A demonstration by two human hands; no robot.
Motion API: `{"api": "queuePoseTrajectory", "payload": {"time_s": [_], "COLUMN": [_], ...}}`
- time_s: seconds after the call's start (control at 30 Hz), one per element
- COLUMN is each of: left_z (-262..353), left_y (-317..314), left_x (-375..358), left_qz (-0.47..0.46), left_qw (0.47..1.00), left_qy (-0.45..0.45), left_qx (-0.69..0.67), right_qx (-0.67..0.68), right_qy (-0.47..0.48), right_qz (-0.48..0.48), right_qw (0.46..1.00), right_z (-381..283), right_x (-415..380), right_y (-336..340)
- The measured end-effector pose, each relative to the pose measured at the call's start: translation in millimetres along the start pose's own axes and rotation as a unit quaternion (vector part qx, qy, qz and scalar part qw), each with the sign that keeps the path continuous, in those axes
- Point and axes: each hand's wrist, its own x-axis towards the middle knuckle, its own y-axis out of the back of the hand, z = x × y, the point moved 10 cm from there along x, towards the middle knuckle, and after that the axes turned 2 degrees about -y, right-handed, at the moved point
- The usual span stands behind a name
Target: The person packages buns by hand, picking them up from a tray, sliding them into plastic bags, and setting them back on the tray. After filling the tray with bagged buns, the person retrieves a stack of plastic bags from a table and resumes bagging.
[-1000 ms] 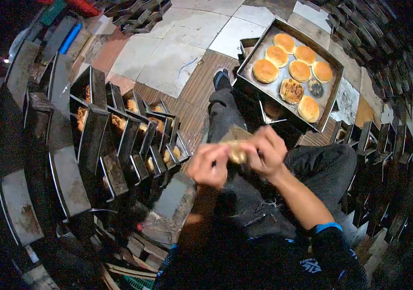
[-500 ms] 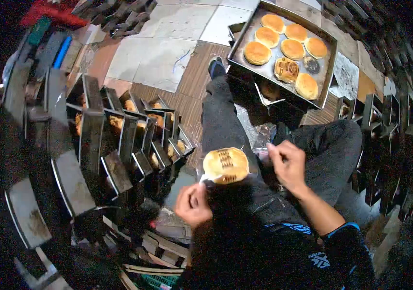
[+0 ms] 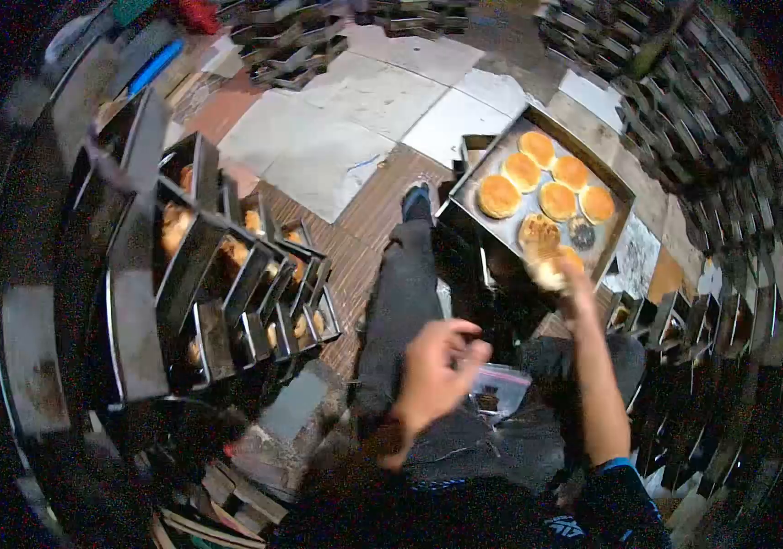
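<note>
My left hand (image 3: 439, 373) is over my lap, its fingers loosely curled and apart with nothing seen between them. My right hand (image 3: 578, 297), blurred by motion, reaches to the near corner of the metal tray (image 3: 492, 149). Its fingers are on a pale round bun (image 3: 551, 273), also blurred. Several golden buns (image 3: 558, 200) lie in the tray, beside a dark-marked bun (image 3: 539, 232) and a small round dark item (image 3: 582, 232). Below my left hand's fingertips, a clear plastic bag (image 3: 501, 389) with a pinkish top edge and dark print rests on my lap.
Stacked metal tins (image 3: 249, 256) with baked pieces inside stand at the left. More dark tins (image 3: 693, 137) rise at the right. Pale floor tiles (image 3: 332, 114) lie ahead, and my foot (image 3: 417, 201) is beside the tray. A blue object (image 3: 155, 66) lies upper left.
My right hand has moved forward from my lap to the tray. The marked bun that was at my left hand is no longer seen there. The view has shifted, and the bag shows more fully.
</note>
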Motion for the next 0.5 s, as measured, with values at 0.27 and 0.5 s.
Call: {"api": "queuePoseTrajectory", "payload": {"time_s": [0.27,0.5], "left_z": [-133,-89], "left_y": [-108,-78], "left_x": [-27,-37], "left_qz": [-0.277,-0.191], "left_qw": [0.863,0.912], "left_qy": [0.019,-0.049], "left_qx": [0.422,0.361], "right_qx": [-0.209,-0.304], "right_qy": [0.217,0.322], "right_qz": [-0.082,-0.263], "right_qw": [0.950,0.857], "right_z": [50,-4], "right_x": [23,-217], "right_y": [70,-66]}}
